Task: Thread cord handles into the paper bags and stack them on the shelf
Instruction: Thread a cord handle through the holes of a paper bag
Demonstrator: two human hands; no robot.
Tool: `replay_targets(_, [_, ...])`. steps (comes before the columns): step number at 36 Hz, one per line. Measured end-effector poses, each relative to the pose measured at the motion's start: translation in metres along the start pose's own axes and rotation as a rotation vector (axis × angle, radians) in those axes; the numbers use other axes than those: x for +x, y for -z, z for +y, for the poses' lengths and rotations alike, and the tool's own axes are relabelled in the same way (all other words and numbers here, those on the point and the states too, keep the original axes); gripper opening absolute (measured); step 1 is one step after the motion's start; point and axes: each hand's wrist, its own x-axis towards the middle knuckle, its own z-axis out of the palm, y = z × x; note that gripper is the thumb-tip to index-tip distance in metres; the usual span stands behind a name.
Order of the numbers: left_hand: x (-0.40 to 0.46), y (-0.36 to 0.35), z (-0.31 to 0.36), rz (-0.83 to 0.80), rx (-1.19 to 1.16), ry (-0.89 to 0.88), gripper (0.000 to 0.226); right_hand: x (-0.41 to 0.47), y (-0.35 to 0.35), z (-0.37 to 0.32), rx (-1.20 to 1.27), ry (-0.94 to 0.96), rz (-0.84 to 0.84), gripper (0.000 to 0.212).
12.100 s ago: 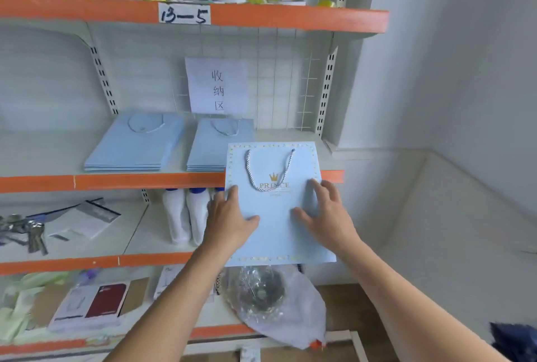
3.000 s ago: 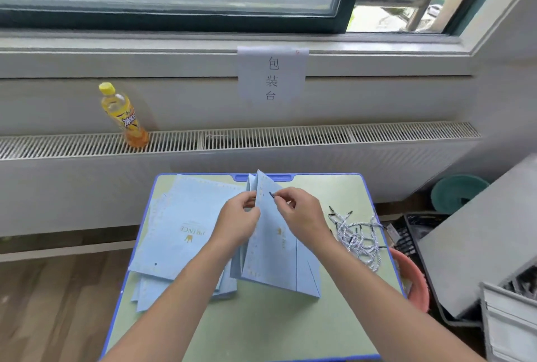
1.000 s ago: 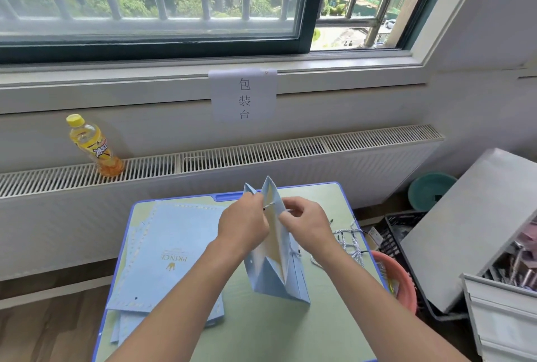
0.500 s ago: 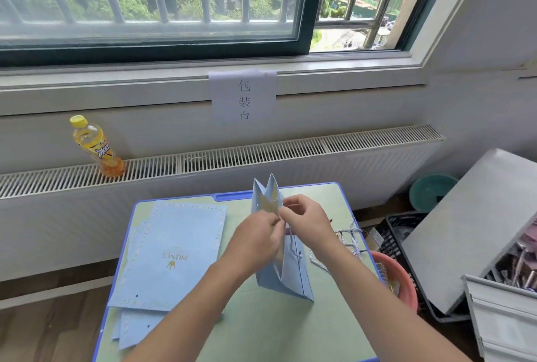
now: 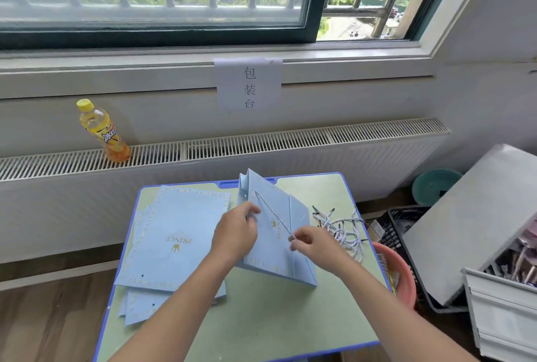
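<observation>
One cord (image 5: 273,211) runs taut and slantwise from the upper hole of the paper bag (image 5: 276,245), propped on the surface (image 5: 261,318), down to the right hand (image 5: 312,242), whose fingers pinch its end; the left hand (image 5: 236,234) apparently grips the bag's edge.

I see two bare forearms, sleeveless to the frame edge; left hand (image 5: 235,231) and right hand (image 5: 315,244) ungloved, ringless.
</observation>
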Motion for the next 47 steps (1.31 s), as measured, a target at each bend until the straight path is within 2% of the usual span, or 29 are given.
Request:
replay_targets(2, [0.0,0.001,-0.003,-0.015,-0.023,0.027,0.029,-0.001,0.001,0.003,-0.06,0.001,0.012,0.01])
replay_targets(4, [-0.002,0.002,-0.004,-0.028,-0.027,0.023,0.029,-0.001,0.002,-0.003,-0.021,0.019,0.025,0.01])
replay_targets(8, [-0.005,0.004,-0.003,-0.057,-0.032,0.0,0.027,0.001,0.003,-0.032,0.383,0.059,0.021,0.008])
replay_targets(12, [-0.008,0.004,-0.003,-0.075,-0.065,-0.015,0.024,0.002,0.002,-0.06,0.662,0.106,0.035,0.008])
replay_targets(19, [-0.011,0.005,-0.004,-0.11,-0.173,-0.055,0.019,0.003,-0.007,-0.079,0.984,0.036,-0.034,0.007])
replay_targets(32, [-0.006,0.004,-0.009,-0.099,-0.253,-0.008,0.018,0.006,-0.014,-0.074,1.027,-0.008,0.03,0.003])
replay_targets(37, [-0.003,0.0,-0.004,-0.087,-0.279,0.028,0.023,0.004,-0.015,-0.074,1.033,-0.006,0.042,0.01])
replay_targets(43, [-0.003,-0.001,-0.001,-0.098,-0.399,0.081,0.016,0.002,-0.015,-0.07,0.864,-0.004,0.075,0.014])
replay_targets(47, [-0.001,0.0,-0.002,-0.084,-0.403,0.107,0.014,0.003,-0.019,-0.065,0.701,-0.065,0.174,0.035])
